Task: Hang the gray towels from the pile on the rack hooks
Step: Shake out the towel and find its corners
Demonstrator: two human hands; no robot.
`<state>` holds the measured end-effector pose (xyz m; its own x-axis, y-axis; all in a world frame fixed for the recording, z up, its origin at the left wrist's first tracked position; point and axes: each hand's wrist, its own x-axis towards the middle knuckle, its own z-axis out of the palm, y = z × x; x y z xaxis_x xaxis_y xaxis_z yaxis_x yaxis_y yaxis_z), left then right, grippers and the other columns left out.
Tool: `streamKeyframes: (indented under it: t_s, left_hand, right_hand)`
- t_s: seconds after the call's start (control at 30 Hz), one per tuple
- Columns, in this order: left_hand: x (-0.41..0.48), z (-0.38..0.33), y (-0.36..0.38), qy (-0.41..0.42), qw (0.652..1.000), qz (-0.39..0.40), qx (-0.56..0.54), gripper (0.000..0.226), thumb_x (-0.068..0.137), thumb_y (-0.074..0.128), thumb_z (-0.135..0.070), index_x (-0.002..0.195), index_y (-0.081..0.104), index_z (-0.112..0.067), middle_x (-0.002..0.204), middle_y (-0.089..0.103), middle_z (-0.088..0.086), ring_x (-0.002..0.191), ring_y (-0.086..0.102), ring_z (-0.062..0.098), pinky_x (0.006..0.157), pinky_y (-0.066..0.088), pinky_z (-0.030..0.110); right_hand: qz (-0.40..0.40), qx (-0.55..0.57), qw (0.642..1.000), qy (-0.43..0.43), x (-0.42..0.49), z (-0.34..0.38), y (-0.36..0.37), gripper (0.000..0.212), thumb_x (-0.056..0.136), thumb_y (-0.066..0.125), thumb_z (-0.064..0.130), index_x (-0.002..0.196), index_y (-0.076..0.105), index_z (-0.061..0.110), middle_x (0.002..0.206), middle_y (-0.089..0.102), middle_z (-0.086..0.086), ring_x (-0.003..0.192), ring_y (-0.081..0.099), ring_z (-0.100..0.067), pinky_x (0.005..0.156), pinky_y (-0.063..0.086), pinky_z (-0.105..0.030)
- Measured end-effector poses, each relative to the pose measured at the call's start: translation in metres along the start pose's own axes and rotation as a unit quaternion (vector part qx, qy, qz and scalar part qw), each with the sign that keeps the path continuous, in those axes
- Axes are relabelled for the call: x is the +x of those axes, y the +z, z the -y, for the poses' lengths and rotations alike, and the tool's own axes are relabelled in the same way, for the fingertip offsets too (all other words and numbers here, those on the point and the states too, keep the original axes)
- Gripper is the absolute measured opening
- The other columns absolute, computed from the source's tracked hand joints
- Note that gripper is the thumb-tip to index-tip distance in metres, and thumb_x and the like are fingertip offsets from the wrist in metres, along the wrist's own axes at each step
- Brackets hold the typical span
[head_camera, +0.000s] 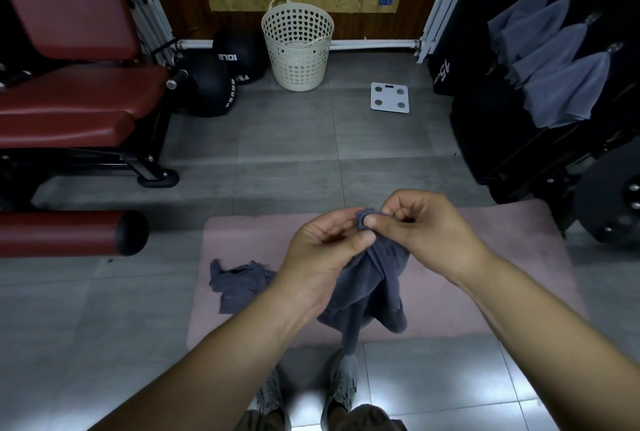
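Gray tiled floor (gym room) under a pink mat.

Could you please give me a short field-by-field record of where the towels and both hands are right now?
held item: gray towel, hanging from both hands above the pink mat
left hand: grips the towel just below its top
right hand: pinches the small loop at the towel's top
pile: one crumpled gray towel lies on the mat
rack: several hung towels on hooks at the right
floor: cream laundry basket, white scale
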<state>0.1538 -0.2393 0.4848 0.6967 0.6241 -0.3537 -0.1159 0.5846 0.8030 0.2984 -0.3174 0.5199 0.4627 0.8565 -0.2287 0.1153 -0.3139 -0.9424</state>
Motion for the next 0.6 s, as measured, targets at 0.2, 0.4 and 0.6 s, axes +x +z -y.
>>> streamKeyframes:
  t_s: [0.2,0.4,0.6]
  left_hand:
    - [0.003,-0.015,0.005,0.029,0.997,-0.018,0.076,0.023,0.081,0.07,0.012,0.095,0.073,-0.005,0.091,0.078,0.009,0.087,0.075,0.017,0.073,0.056,0.02]
    - [0.014,-0.036,-0.003,0.014,0.999,-0.025,-0.039,0.016,0.091,0.056,0.007,0.093,0.069,-0.002,0.084,0.074,0.009,0.081,0.072,0.018,0.078,0.059,0.025]
    - [0.029,-0.061,-0.01,0.053,0.998,0.01,0.022,0.021,0.094,0.054,0.008,0.09,0.07,-0.005,0.081,0.074,0.004,0.076,0.07,0.013,0.081,0.056,0.024]
  right_hand:
    - [0.025,0.121,0.992,0.04,0.004,0.003,0.002,0.023,0.073,0.077,0.031,0.064,0.066,0.012,0.063,0.066,-0.003,0.063,0.061,-0.012,0.063,0.05,-0.021]
    - [0.114,0.03,0.993,-0.016,0.007,-0.001,-0.011,0.036,0.091,0.065,0.036,0.067,0.059,0.01,0.059,0.051,0.008,0.06,0.046,-0.006,0.061,0.038,-0.018]
    - [0.151,-0.087,0.984,-0.033,0.018,-0.014,-0.015,0.029,0.088,0.076,0.024,0.071,0.063,0.005,0.068,0.06,0.01,0.069,0.055,-0.006,0.069,0.045,-0.019]
